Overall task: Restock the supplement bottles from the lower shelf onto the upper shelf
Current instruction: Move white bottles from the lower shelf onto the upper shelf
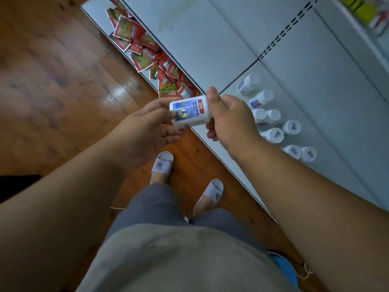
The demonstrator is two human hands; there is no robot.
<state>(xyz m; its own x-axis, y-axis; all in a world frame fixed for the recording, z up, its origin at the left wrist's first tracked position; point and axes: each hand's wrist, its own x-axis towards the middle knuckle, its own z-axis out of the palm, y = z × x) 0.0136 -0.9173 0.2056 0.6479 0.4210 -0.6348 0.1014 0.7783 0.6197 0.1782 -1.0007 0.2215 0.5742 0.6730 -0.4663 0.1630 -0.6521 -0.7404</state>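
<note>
A white supplement bottle [190, 111] with a blue and yellow label lies sideways in the air between my hands, above the front edge of the lower shelf [237, 89]. My right hand [229, 118] grips its cap end, thumb on top and fingers underneath. My left hand [147, 125] holds the bottom end, thumb on the label and fingers curled below. Several more white bottles [271, 123] stand upright on the lower shelf to the right of my hands. The upper shelf is out of view.
A heap of red snack packets [147, 51] lies in the shelf's left section. A grey shelf panel [210, 32] rises behind. Yellow and red goods [368, 11] sit at the top right. My slippered feet [162, 165] stand on the wooden floor.
</note>
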